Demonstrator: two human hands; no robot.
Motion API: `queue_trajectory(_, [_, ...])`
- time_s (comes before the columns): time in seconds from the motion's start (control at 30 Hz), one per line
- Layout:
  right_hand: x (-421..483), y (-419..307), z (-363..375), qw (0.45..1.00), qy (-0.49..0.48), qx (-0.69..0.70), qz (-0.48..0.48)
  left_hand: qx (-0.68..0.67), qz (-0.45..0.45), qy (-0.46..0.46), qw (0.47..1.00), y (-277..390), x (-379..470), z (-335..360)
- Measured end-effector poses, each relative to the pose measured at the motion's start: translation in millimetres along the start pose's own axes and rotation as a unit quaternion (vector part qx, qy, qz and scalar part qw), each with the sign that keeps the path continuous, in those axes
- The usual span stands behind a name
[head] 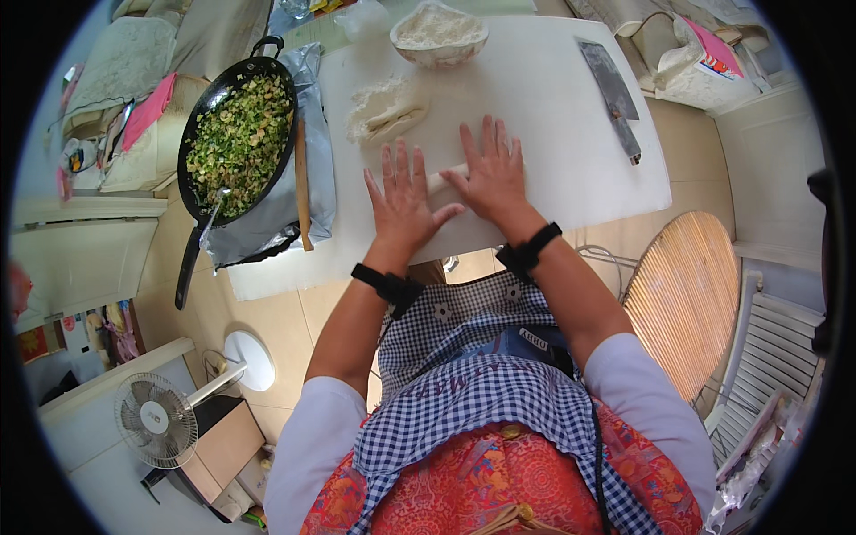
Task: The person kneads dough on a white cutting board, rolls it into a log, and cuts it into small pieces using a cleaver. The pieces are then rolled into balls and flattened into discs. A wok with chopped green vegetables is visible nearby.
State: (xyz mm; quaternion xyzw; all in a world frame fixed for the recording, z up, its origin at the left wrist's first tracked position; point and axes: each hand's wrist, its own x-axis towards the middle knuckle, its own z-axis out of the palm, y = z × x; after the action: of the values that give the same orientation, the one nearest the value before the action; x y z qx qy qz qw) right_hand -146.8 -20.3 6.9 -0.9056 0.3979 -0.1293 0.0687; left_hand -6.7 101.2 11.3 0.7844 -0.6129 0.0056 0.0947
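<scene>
A pale roll of dough (447,179) lies on the white tabletop (548,134), partly hidden under my hands. My left hand (404,210) is spread flat at its left end, fingers apart. At the other end my right hand (495,177) presses palm down, fingers also spread. Neither hand is closed around anything. Just beyond the left fingertips rests a folded piece of dough (400,124) beside loose dry flour (374,100). A bowl (438,57) of flour stands farther back.
Left, a black frying pan (184,160) holds chopped green filling and a metal spoon (215,208), over silver foil-like sheeting (319,160). A thin wooden rolling pin (303,194) lies alongside. At right lies a cleaver (610,87). A round slatted mat (685,301) and fan (157,418) stand off the table.
</scene>
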Motion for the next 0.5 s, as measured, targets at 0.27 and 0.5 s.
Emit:
queue_trajectory(0.27, [7.8, 12.3, -10.8, 0.99, -0.045, -0.013, -0.13, 0.028, 0.085, -0.006, 0.996, -11.1, -1.9, -3.4])
queue_trajectory(0.5, [-86.7, 13.2, -35.2, 0.986, -0.066, 0.027, -0.148, -0.07, 0.057, -0.088, 0.992, 24.8, -74.5, -21.4])
